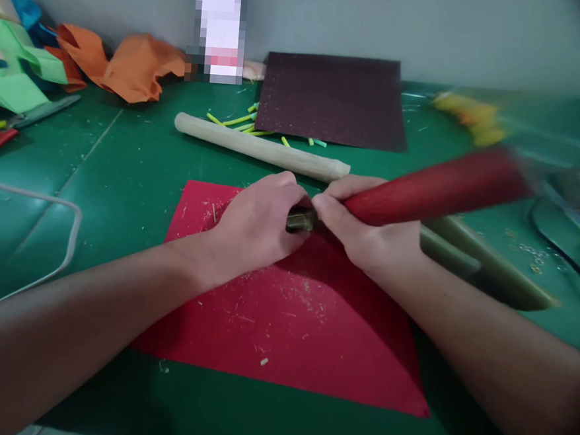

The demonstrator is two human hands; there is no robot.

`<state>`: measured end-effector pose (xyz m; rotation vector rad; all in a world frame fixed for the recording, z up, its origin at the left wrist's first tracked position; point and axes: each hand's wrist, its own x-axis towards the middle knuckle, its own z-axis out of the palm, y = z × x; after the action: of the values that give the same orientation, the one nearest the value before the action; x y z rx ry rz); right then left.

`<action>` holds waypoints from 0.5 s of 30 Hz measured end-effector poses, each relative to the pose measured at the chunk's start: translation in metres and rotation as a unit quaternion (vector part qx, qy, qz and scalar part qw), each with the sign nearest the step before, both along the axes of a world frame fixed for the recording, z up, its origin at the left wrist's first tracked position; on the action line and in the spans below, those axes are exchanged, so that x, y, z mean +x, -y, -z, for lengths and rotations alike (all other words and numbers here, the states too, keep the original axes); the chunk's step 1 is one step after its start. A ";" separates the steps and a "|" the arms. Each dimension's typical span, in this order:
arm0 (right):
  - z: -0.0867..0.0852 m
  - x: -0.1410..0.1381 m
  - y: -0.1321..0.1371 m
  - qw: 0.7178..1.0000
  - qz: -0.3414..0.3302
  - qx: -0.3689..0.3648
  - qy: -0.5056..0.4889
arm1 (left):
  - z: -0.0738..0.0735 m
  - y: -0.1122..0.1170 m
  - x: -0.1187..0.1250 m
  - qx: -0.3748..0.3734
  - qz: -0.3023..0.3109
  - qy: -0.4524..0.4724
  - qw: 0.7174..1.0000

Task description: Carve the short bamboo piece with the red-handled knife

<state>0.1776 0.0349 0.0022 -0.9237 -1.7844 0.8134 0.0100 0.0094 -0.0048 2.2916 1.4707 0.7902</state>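
Both hands meet over a red paper sheet (287, 330) lying on the green table. My right hand (368, 229) is closed round the near end of a rolled red paper cone (436, 188), which points up and to the right and is blurred by motion. My left hand (259, 225) is closed on a short olive-green stick end (300, 220) that pokes out between the two hands. Small pale shavings are scattered over the red sheet.
A pale wooden dowel (260, 148) lies just beyond the hands, with cut yellow-green bits near it. A dark brown sheet (332, 101) sits behind. Orange (131, 67) and green (17, 66) paper scraps and scissors (23, 122) lie left; a white cable (65, 228) curves nearby.
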 end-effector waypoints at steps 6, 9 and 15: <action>-0.004 0.003 -0.004 0.997 -0.066 -0.013 0.033 | -0.001 0.000 -0.001 0.003 0.005 0.007 1.000; -0.008 0.004 -0.002 0.994 -0.094 -0.017 0.053 | -0.001 0.000 -0.001 0.007 0.018 0.015 1.000; -0.008 0.004 0.000 0.985 -0.145 0.003 0.098 | 0.001 -0.003 -0.001 -0.003 0.019 0.017 1.000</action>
<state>0.1815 0.0352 0.0102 -0.7705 -2.1263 0.9222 0.0085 0.0120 -0.0054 2.2827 1.4095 0.8087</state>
